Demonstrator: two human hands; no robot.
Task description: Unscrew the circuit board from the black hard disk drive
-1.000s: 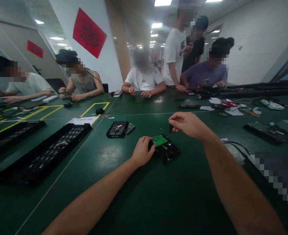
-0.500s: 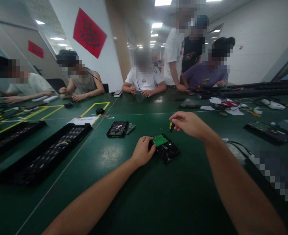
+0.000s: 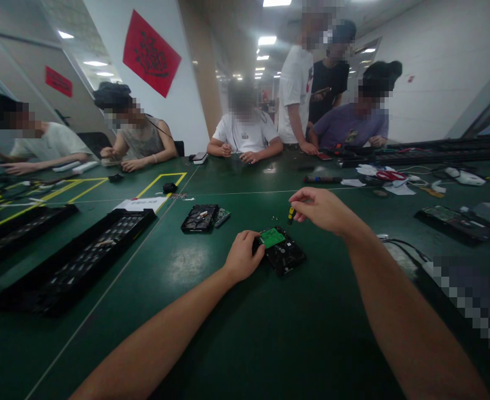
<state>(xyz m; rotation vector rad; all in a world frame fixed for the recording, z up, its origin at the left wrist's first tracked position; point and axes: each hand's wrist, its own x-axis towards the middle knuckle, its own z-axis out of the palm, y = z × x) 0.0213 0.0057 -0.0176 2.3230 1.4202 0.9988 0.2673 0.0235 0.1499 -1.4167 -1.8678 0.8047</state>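
A black hard drive point(image 3: 289, 255) with a green circuit board point(image 3: 272, 238) on its upper face lies on the dark green table. My left hand point(image 3: 244, 254) grips the drive's left edge between thumb and fingers. Above the drive's far right corner, my right hand point(image 3: 318, 210) pinches a small yellow-and-black screwdriver point(image 3: 290, 214), pointing down. Whether its tip touches the drive cannot be made out. Several tiny screws point(image 3: 274, 218) lie just beyond the drive. A second hard drive point(image 3: 199, 218) sits to the left, with a loose circuit board point(image 3: 222, 217) beside it.
Long black trays point(image 3: 82, 255) with small parts stand on the left. To the right are another drive-like device point(image 3: 453, 223), cables point(image 3: 403, 244) and scraps of white paper point(image 3: 399, 190). Across the table several people sit or stand, one in a white shirt point(image 3: 245, 133).
Both hands keep almost the same place. The screwdriver has shifted very slightly in my right fingers, and the view has tilted a little.
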